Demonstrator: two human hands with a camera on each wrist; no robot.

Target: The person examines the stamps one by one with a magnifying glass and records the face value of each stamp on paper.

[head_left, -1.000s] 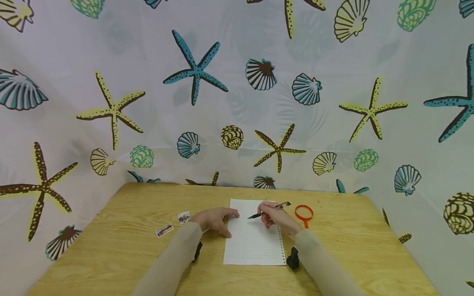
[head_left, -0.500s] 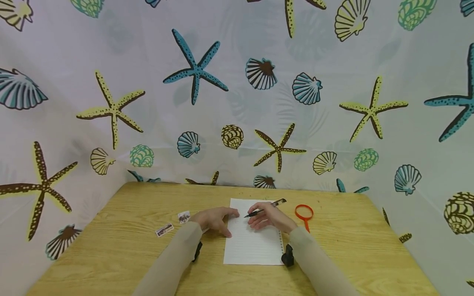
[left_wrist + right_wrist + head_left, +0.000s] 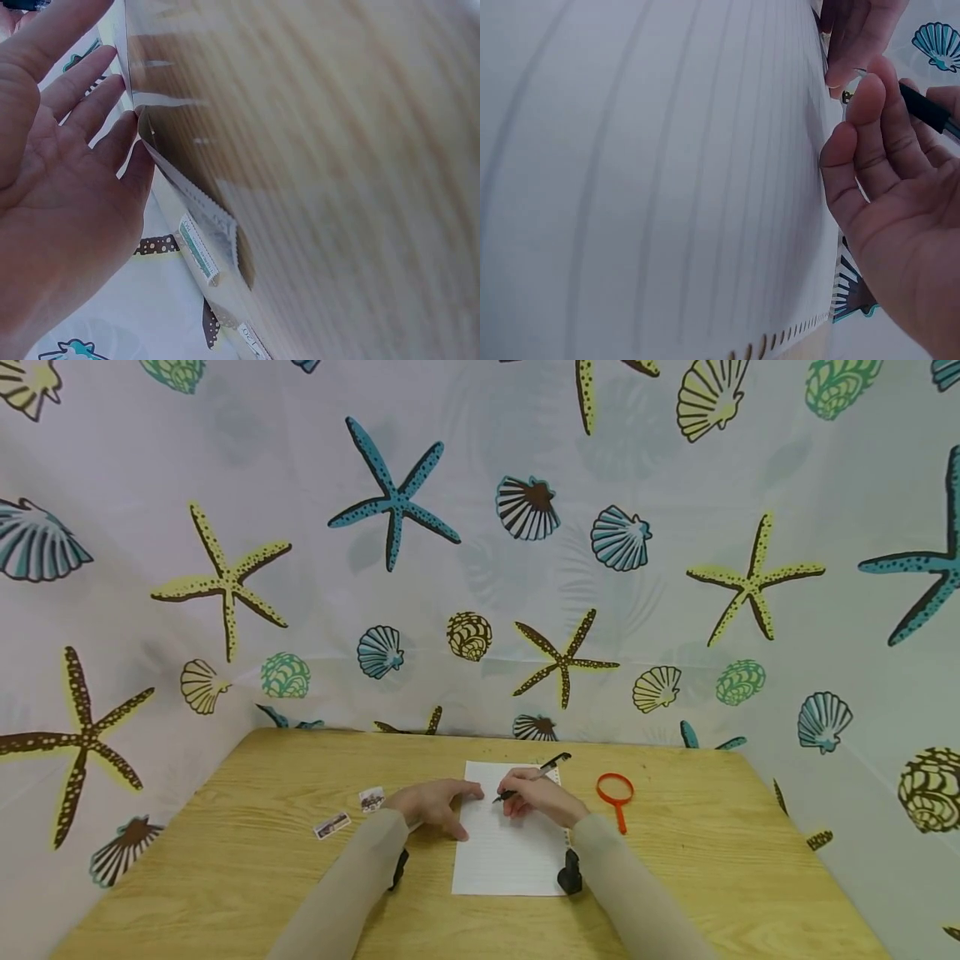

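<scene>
A lined white sheet of paper (image 3: 504, 852) lies on the wooden table (image 3: 225, 860). My right hand (image 3: 536, 797) grips a black pen (image 3: 551, 764), its tip down on the upper part of the sheet. The right wrist view shows the same paper (image 3: 630, 187), the pen (image 3: 926, 109) and the curled fingers (image 3: 870, 142). My left hand (image 3: 435, 803) rests flat with straight fingers at the sheet's left edge. In the left wrist view its palm (image 3: 67, 195) lies open against the table.
An orange magnifying glass (image 3: 616, 793) lies right of the paper. Two small stamps (image 3: 372, 799) (image 3: 332, 826) sit left of my left hand, also seen as stamps (image 3: 202, 251) from the left wrist. A starfish-and-shell curtain (image 3: 480, 552) walls the table on three sides.
My right hand has moved left and a little up the sheet with the pen, and the pen now stands steeper. The left hand has stayed put.
</scene>
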